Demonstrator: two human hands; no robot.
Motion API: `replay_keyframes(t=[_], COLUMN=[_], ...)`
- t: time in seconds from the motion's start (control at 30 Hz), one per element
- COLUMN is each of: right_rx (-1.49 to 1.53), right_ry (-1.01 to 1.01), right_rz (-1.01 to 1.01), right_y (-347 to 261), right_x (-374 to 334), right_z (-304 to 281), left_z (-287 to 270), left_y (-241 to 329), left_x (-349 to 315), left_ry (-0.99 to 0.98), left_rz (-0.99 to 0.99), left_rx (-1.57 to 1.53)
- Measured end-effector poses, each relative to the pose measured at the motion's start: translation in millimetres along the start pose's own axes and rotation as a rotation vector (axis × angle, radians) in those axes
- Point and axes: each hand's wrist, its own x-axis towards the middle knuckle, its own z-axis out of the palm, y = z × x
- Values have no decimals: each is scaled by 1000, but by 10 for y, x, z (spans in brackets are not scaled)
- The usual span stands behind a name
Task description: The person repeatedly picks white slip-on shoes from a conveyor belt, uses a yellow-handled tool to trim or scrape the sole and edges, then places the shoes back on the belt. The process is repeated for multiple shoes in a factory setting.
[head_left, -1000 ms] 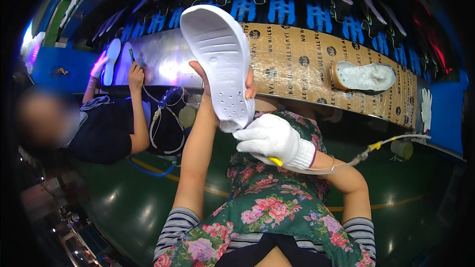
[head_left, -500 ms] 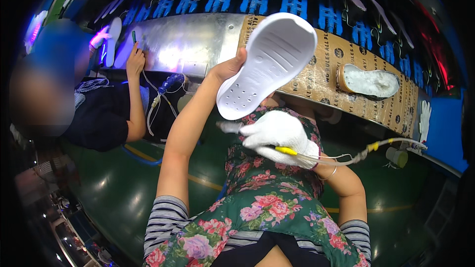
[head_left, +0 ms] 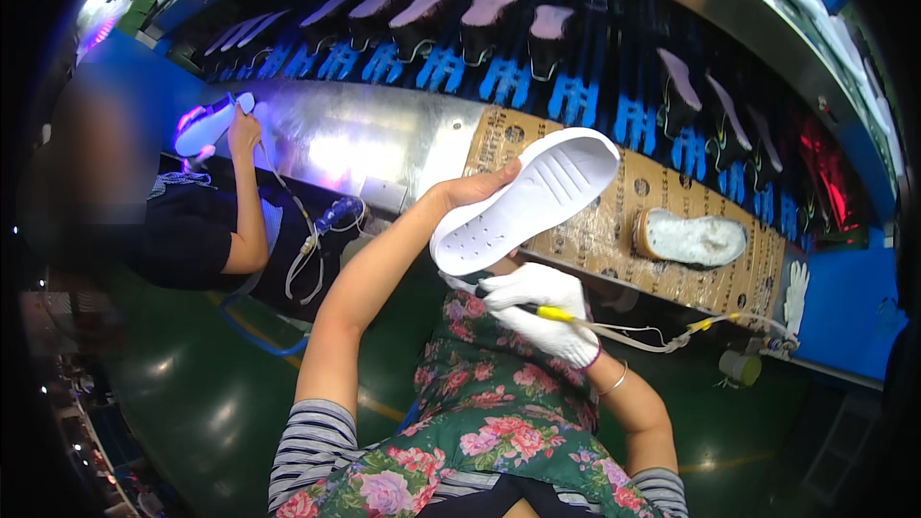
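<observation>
A bare left hand [head_left: 470, 191] grips a white, foot-shaped moulded sole [head_left: 528, 201] just over the near edge of a brown printed cardboard sheet [head_left: 504, 142], thumb across one side, its other fingers mostly hidden beneath, while a right hand in a white knitted glove [head_left: 545, 302] curls closely round a slim, yellow-banded tool [head_left: 554, 314] fed by a milky plastic hose [head_left: 679, 337]. Work on the sole appears under way rather than finished: the tool's tip sits by the lower rim, though contact cannot be made out, nor how much is done or left. A tan-ended shoe upper with a whitened underside [head_left: 696, 238] lies apart, not joined to the sole. Tilted, hollow face showing, the sole looks clean and smooth, with parallel grooves across its broader upper end, small holes dotting the lower, and a raised rim all round
</observation>
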Motion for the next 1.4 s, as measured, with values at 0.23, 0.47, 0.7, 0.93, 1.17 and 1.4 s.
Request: replay_keyframes(t=[0.23, 0.47, 0.7, 0.93, 1.17, 1.4], right_rx=[-353, -116, 800, 874, 850, 365], right_ry=[82, 146, 344, 612, 637, 433], right_rz=[-311, -39, 531, 456, 467, 279], right_y=[76, 62, 261, 399, 435, -128], right_x=[217, 97, -148, -88, -129, -48], right_z=[-62, -3, -73, 12, 121, -47], left_z=[63, -25, 1, -104, 723, 1217], left_y=[-25, -97, -98, -442, -1216, -1423], left_x=[146, 188, 383, 111, -767, -563], left_ry=[1, -3, 65, 530, -240, -202], left_rz=[149, 44, 450, 1052, 831, 594], left_rx=[-165, -137, -266, -741, -1064, -1164])
